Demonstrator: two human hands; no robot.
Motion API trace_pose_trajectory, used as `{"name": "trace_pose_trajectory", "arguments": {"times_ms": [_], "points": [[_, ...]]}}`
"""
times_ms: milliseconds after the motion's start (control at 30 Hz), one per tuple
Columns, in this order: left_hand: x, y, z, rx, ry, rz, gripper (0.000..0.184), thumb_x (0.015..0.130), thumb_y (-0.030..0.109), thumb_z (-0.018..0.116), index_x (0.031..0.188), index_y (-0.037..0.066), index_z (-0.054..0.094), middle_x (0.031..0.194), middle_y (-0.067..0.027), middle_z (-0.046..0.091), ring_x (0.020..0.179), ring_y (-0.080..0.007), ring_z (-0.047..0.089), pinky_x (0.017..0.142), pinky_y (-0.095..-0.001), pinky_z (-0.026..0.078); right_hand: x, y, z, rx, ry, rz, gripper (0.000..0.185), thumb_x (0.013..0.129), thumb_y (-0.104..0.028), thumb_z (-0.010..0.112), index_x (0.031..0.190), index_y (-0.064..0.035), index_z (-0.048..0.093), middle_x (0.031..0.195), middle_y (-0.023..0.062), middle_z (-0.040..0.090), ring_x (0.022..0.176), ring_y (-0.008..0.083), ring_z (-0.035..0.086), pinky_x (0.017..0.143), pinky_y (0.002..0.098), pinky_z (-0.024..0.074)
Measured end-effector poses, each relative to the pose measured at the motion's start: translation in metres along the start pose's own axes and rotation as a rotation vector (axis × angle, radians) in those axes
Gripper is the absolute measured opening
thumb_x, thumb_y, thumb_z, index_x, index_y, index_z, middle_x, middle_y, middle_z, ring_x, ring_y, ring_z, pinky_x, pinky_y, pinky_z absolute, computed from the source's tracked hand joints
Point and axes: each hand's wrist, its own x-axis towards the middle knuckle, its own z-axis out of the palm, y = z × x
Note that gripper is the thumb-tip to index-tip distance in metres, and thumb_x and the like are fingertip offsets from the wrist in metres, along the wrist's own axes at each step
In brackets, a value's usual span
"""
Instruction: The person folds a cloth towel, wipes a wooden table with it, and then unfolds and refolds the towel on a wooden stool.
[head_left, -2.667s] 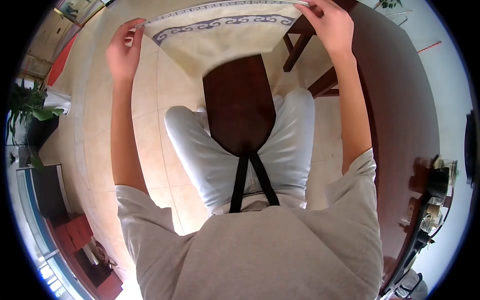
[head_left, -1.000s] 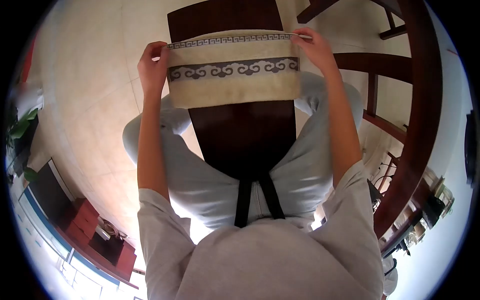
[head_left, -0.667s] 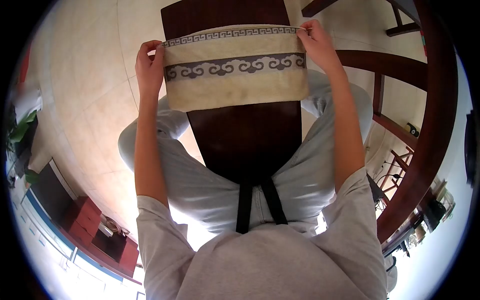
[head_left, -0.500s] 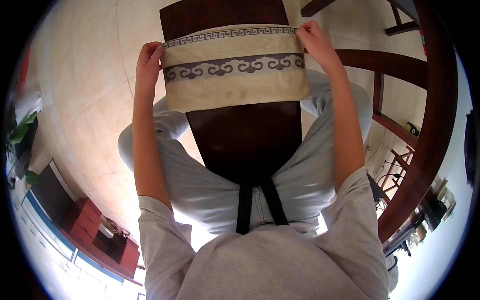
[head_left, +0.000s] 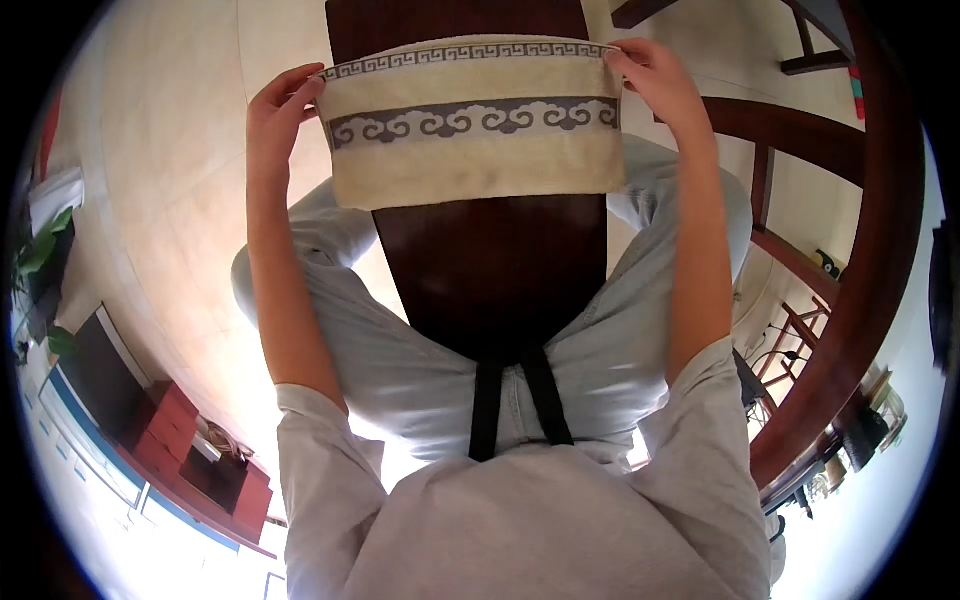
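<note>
A beige towel with a grey scroll band and a key-pattern border is stretched between my two hands, folded so that a second layer shows along its far edge. My left hand pinches the far left corner between thumb and fingers. At the far right corner, my right hand grips the border the same way. Under the towel runs a dark brown wooden bench, which lies between my legs. Whether the towel's near edge rests on the wood I cannot tell.
To the right stands dark wooden furniture with a curved rail and a thick frame. Pale floor tiles spread on the left. A red cabinet and a green plant are at the far left.
Both hands have moved slightly apart, the left to the left and up, the right to the right. The towel has shifted a little away from me and is pulled wider.
</note>
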Motion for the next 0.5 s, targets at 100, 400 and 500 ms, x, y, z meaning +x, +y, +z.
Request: {"name": "trace_pose_trajectory", "arguments": {"times_ms": [100,400,500], "points": [[0.001,-0.001,-0.010,0.249,-0.052,0.142,0.028,0.094,0.018,0.067,0.117,0.002,0.073,0.098,-0.0040,0.072,0.089,-0.0134,0.067,0.080,-0.0286,0.055,-0.013,-0.021,-0.012,-0.107,0.058,-0.081,0.041,0.087,-0.032,0.076,0.111,0.0007,0.073,0.098,0.0127,0.076,0.087,0.0194,0.070,0.080,0.0327,0.0540],[-0.073,0.080,-0.019,0.707,0.041,0.452,0.020,0.089,0.008,0.070,0.107,0.003,0.072,0.100,-0.0102,0.070,0.082,-0.0190,0.065,0.079,-0.0315,0.053,-0.084,-0.068,-0.045,-0.259,0.259,-0.299,0.026,0.086,-0.028,0.077,0.107,-0.0122,0.075,0.093,0.0041,0.074,0.082,0.0212,0.071,0.074,0.0340,0.0551],[-0.093,0.121,-0.038,0.602,0.078,0.601,0.019,0.087,0.004,0.070,0.105,0.004,0.071,0.098,-0.0084,0.070,0.082,-0.0190,0.065,0.079,-0.0320,0.053,-0.099,-0.084,-0.074,-0.347,0.440,-0.698,0.020,0.086,-0.024,0.078,0.103,-0.0137,0.074,0.095,0.0020,0.073,0.079,0.0197,0.070,0.069,0.0337,0.0552]]}}
